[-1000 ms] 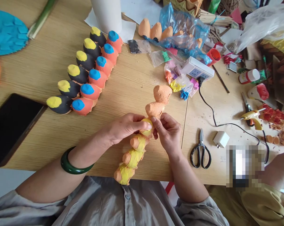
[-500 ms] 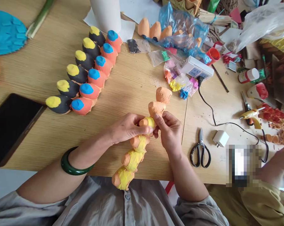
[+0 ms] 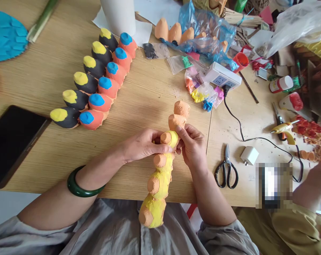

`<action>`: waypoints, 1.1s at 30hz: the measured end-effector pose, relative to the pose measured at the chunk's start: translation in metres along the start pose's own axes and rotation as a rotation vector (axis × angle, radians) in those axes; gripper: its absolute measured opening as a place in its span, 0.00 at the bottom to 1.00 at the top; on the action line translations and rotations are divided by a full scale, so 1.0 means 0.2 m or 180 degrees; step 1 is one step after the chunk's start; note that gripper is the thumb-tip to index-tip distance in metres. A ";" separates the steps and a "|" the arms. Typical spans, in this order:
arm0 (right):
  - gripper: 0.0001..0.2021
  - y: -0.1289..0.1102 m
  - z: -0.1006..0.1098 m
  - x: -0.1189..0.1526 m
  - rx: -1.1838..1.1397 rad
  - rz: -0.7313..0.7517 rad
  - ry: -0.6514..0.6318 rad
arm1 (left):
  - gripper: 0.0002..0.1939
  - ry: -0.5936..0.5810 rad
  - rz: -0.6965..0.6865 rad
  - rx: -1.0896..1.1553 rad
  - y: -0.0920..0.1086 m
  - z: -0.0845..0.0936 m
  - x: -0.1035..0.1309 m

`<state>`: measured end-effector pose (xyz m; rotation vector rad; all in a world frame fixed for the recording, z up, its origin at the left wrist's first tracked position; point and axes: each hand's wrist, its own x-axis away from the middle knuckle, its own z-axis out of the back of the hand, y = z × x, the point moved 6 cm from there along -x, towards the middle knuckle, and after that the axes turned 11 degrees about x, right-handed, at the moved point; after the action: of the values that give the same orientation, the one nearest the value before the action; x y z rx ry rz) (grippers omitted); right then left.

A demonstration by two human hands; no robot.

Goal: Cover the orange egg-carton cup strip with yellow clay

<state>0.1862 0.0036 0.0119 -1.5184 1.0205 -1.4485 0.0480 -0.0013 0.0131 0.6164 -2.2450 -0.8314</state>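
The orange egg-carton strip (image 3: 159,186), partly coated in yellow, is pinched in the fingers of both the left hand (image 3: 143,146) and right hand (image 3: 193,147), its near end seen past the front edge of the table (image 3: 139,109). It is separated by a stretch of wood from the black-and-coral carton rows (image 3: 92,96); scissors (image 3: 226,167) are seen rightward. Print on the white-capped bottle (image 3: 281,84) cannot be read.

Black-handled scissors (image 3: 226,170) lie beside a white adapter (image 3: 249,156), with a yellow glue gun (image 3: 284,129) further right. A black cable (image 3: 243,140) is plugged into a white power strip (image 3: 222,75). On the left lies a flat black device (image 3: 15,141)
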 end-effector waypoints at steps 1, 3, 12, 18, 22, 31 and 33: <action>0.21 0.00 0.00 0.00 -0.0001 0.0008 -0.0007 | 0.15 -0.0042 0.0040 0.0054 0.01 0.00 0.00; 0.21 -0.02 0.01 0.00 -0.0013 0.0042 0.0001 | 0.12 -0.0172 0.0135 0.0176 0.01 0.00 0.00; 0.23 -0.03 0.04 0.00 0.0050 0.0133 0.0134 | 0.11 -0.0295 0.0192 0.0109 0.03 0.01 0.01; 0.22 -0.03 0.03 0.01 0.0263 0.0220 0.0205 | 0.17 0.0122 -0.0112 0.0054 0.06 0.01 0.00; 0.22 -0.02 0.02 0.00 0.0208 0.0099 0.0138 | 0.24 0.0310 -0.0133 -0.0141 0.06 0.03 0.00; 0.19 0.01 -0.01 0.00 -0.0096 -0.0086 -0.0132 | 0.41 0.0204 -0.0247 -0.0656 0.07 0.07 0.02; 0.19 0.00 -0.02 0.00 -0.0068 -0.0027 -0.0091 | 0.40 0.0177 -0.0276 -0.0751 0.09 0.07 0.02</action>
<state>0.1832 0.0027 0.0118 -1.5561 1.0165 -1.4221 0.0311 0.0131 0.0192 0.6196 -2.0434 -1.0900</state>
